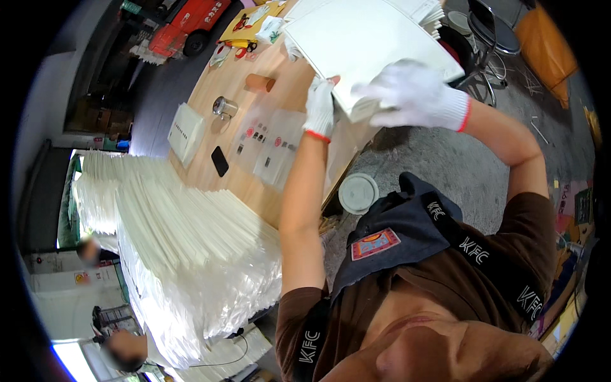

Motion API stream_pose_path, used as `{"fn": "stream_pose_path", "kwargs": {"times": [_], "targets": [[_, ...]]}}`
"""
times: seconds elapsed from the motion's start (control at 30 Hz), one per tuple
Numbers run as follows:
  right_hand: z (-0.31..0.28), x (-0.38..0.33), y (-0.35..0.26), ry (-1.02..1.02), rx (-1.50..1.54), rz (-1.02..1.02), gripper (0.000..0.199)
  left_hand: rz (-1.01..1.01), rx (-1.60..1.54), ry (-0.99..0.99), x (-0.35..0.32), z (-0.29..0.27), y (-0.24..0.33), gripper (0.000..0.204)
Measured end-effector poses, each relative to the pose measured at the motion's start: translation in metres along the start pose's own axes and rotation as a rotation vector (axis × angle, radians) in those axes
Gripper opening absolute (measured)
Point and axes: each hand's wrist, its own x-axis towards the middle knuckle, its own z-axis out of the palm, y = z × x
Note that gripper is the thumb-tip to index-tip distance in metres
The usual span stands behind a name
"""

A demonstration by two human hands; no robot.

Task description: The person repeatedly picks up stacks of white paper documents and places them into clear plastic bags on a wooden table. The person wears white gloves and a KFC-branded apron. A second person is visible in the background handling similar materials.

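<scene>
A large flat white panel or stack of sheets [375,48] is tilted over the far end of the wooden table; I cannot tell which of the two it is. At its lower left corner, my left hand [319,105], in a white knit glove with a red cuff, grips the edge, and a bare fingertip shows. My right hand [417,95], gloved alike, lies along the near right edge of the white panel, its fingers smeared by motion. Behind the panel, more stacked white sheets [423,11] show at the back right.
On the wooden table [197,140] are a phone [219,161], a metal mug [224,107], a brown cylinder [259,83] and printed translucent sheets [267,143]. A tall pile of white sheets [172,235] stands at left. A lidded bucket [358,193] and a chair [493,38] are right.
</scene>
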Motion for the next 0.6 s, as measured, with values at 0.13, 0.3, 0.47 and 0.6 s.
{"fn": "stream_pose_path", "kwargs": {"times": [0.13, 0.3, 0.47, 0.6], "targets": [[-0.007, -0.026, 0.053, -0.290, 0.306, 0.739, 0.050, -0.001, 0.227, -0.080, -0.052, -0.040, 0.048, 0.038], [0.087, -0.032, 0.013, 0.290, 1.364, 0.459, 0.061, -0.130, 0.913, 0.012, -0.092, -0.008, 0.023, 0.047], [0.104, -0.026, -0.026, 0.205, 0.810, 0.586, 0.045, 0.430, 1.057, 0.173, -0.120, 0.034, -0.050, 0.050], [0.074, -0.034, -0.013, 0.135, 0.654, 0.361, 0.031, 0.117, -0.026, 0.178, -0.120, -0.041, -0.022, 0.056]]}}
